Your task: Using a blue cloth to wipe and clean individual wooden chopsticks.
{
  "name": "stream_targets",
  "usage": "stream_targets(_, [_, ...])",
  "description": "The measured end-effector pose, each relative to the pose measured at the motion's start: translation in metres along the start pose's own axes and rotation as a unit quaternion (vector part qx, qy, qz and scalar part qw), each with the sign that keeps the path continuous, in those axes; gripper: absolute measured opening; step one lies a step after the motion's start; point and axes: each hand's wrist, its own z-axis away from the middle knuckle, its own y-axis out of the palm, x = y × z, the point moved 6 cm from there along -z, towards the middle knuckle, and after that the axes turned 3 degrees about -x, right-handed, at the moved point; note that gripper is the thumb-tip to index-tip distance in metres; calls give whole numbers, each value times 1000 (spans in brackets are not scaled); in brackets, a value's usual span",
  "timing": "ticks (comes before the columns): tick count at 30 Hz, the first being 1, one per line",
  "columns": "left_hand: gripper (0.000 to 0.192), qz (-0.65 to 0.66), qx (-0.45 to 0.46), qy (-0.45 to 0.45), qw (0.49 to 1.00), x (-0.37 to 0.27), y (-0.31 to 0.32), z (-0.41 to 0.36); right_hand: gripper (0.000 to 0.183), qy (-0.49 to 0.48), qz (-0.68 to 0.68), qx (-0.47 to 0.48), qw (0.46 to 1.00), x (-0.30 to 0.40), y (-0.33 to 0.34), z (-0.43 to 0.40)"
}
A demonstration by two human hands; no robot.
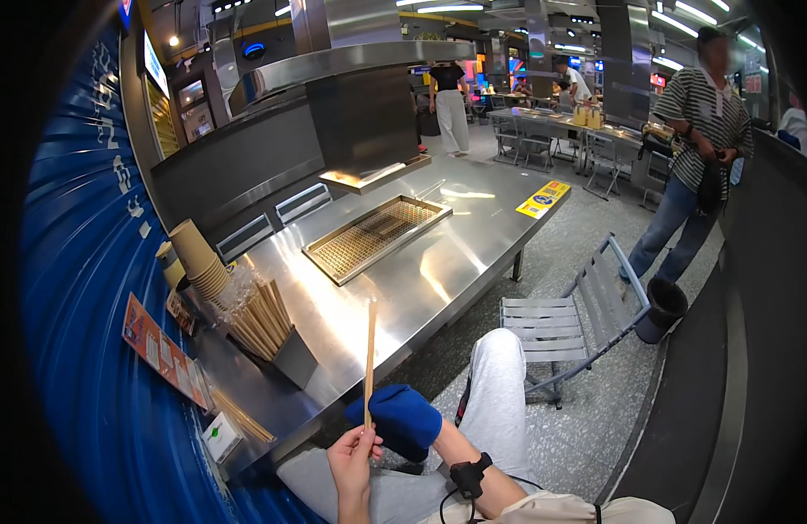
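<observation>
My left hand [352, 453] holds the lower end of a pair of wooden chopsticks [370, 360], apparently in a clear wrapper, pointing up in front of the steel table [469, 242]. Just to its right, a dark blue fabric cover [403, 419] surrounds my right hand, so its fingers are hidden; a black device is strapped to that forearm. At the left, many wrapped chopsticks [262, 314] stand in a steel holder [295, 357], beside stacked paper cups [203, 262].
A grill mesh [380, 236] is set into the tabletop, with a yellow card [544, 199] near the far right corner. A folding chair [547, 327] and a black bin [662, 311] stand at the right. A person [701, 124] stands beyond them. A blue corrugated wall [82, 262] borders the left.
</observation>
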Motion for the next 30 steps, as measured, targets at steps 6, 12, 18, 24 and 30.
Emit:
stream_targets(6, [18,-22,4,55,998,-5,0,-7,14,96,-39,112,988,-6,13,7])
stream_targets(12, [14,-56,-16,15,998,3,0,-12,22,103,46,14,993,10,8,9])
stream_targets(18, [15,-77,-50,72,993,5,2,-16,21,116,-31,-35,992,1,5,7])
stream_targets(24, [17,-82,-26,101,991,2,7,-17,17,97,-170,-126,973,-12,-2,4])
stream_targets(30, [19,-125,17,57,990,18,10,-3,15,15,-179,-156,971,-23,-27,-7])
